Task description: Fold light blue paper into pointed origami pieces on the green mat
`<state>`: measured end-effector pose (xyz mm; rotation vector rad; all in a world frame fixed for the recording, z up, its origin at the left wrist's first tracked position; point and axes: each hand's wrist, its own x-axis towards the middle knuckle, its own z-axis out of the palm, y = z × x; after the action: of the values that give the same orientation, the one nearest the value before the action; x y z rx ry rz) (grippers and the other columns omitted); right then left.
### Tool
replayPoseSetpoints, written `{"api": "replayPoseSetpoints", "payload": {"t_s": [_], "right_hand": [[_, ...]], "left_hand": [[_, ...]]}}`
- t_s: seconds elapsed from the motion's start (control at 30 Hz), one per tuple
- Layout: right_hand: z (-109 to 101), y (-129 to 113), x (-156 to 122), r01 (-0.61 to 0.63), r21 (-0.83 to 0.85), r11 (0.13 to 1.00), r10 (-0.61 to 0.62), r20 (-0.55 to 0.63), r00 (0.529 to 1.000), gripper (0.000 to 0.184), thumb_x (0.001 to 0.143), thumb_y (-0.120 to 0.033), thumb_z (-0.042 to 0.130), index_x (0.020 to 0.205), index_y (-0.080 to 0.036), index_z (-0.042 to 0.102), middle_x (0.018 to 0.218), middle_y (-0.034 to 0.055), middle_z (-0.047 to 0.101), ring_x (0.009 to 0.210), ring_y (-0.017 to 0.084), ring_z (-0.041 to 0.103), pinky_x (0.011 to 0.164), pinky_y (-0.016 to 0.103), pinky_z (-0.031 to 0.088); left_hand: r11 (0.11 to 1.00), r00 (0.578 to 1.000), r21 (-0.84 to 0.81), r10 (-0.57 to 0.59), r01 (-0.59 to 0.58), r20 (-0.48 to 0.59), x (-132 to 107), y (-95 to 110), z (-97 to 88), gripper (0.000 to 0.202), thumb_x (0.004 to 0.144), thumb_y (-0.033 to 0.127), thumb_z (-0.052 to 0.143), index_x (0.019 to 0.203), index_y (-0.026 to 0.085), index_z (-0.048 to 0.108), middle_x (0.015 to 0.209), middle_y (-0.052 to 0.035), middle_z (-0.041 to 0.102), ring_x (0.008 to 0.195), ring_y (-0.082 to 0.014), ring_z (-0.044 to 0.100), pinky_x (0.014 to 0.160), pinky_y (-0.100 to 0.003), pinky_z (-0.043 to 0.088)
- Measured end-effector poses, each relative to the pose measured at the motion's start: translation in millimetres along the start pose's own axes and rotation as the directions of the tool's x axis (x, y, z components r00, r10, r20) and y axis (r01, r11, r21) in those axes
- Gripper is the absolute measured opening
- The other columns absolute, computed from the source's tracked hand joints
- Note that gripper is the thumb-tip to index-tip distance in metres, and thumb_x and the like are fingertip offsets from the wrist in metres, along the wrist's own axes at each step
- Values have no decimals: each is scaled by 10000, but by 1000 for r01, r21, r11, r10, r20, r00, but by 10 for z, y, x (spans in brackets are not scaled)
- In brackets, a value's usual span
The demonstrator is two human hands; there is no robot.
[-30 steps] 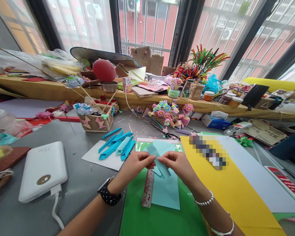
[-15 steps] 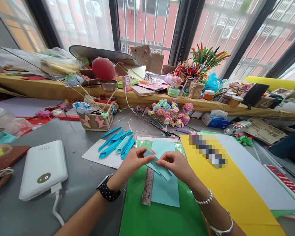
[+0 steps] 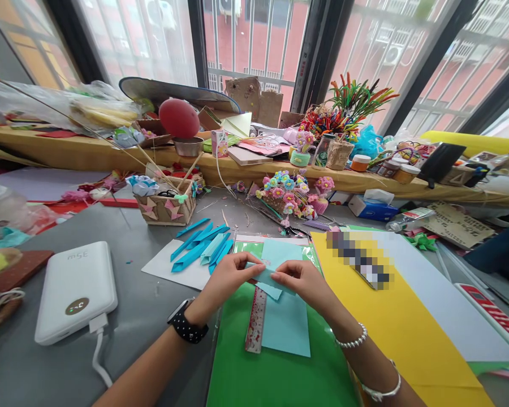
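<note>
Between my two hands is a small piece of light blue paper [image 3: 266, 275], partly hidden by the fingers. My left hand [image 3: 236, 272] pinches its left end between thumb and fingers. The right end is pinched by my right hand [image 3: 296, 278]. Below them, a light blue paper strip [image 3: 269, 290] lies across a larger light blue sheet [image 3: 286, 328]. A clear ruler with a red pattern [image 3: 255, 322] rests along that sheet's left edge. All of this is over a green folder [image 3: 246, 373].
Folded blue paper pieces [image 3: 197, 249] lie on white paper to the left. A white power bank [image 3: 78, 291] with a cable is at far left. Yellow sheets [image 3: 365, 316] spread to the right. Behind stand a cardboard box [image 3: 167, 206] and crocheted flowers [image 3: 288, 192].
The held paper has turned from a slanted position to lie more level between my hands. Both hands stay in nearly the same place, still pinching.
</note>
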<state>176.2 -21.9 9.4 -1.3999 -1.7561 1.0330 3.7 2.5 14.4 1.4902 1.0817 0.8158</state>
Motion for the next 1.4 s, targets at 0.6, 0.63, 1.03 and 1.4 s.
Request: {"api": "replayPoseSetpoints", "payload": {"t_s": [0.6,0.63,1.03,1.4], "right_hand": [[-132,148,94,41,-95,995,-59,-188,980,116,688,-267,588,645,-181,654,640,18,654,619,154,572,571,238,418],[-137,149,95,47,-92,995,-64,-186,980,118,692,-268,585,649,-182,652,651,19,654,626,154,574,574,239,422],[1,12,31,188,-101,977,-200,-132,971,112,729,-271,558,706,-201,643,699,17,652,648,147,582,588,240,453],[-158,68,49,240,-104,965,-259,-253,932,182,751,-314,529,851,-186,609,849,50,638,779,175,580,685,280,459]], "left_hand": [[885,966,401,260,-237,-2,10,-13,-51,182,735,292,505,684,166,626,695,-16,653,671,-151,579,607,-223,422],[884,963,400,269,-243,-10,10,-16,-56,177,735,292,506,688,169,624,701,-14,654,678,-152,580,615,-225,423],[826,930,456,366,-332,15,-41,-10,14,163,751,286,506,707,190,630,745,-15,667,708,-154,581,650,-235,422],[834,934,472,352,-286,-56,-56,68,-88,157,745,297,511,703,192,621,752,-14,661,724,-160,582,648,-234,424]]}}
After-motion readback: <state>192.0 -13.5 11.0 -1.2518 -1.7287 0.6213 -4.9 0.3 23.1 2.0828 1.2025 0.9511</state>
